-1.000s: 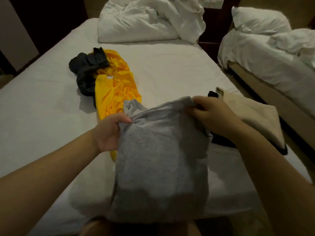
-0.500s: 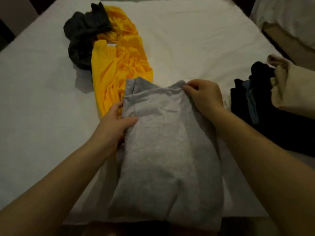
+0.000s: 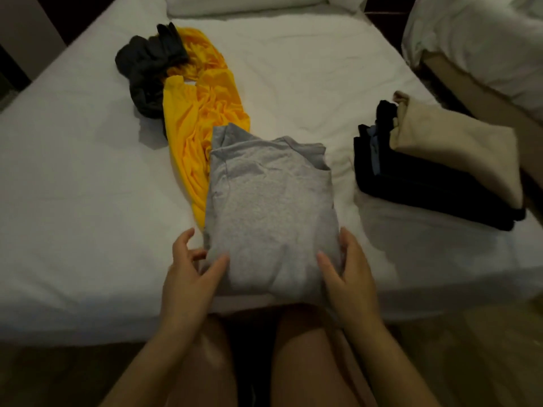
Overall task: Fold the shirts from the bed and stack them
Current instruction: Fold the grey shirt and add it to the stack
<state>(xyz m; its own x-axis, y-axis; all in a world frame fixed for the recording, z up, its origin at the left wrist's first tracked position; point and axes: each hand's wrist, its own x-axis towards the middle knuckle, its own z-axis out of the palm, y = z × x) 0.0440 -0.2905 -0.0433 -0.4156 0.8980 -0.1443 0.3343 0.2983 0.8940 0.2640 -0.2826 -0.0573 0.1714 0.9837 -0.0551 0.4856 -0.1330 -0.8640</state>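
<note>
A grey shirt (image 3: 269, 201), folded into a narrow rectangle, lies on the white bed (image 3: 73, 186) at its near edge. My left hand (image 3: 191, 268) takes the shirt's near left corner, thumb on top and fingers slipped beneath. My right hand (image 3: 346, 268) grips the near right corner the same way. A crumpled yellow shirt (image 3: 202, 113) lies unfolded to the upper left, partly under the grey one. A dark grey shirt (image 3: 147, 69) is bunched beside it. A stack of folded shirts (image 3: 435, 171), beige on top of dark ones, sits at the right.
A bunched white duvet (image 3: 244, 2) lies at the head of the bed. A second bed (image 3: 484, 45) with white bedding stands at the right across a narrow gap. My bare knees (image 3: 299, 333) press against the near bed edge.
Both hands let go of the shirt's far collar end, laid it flat, and slid back to its near corners. The view tilted downward.
</note>
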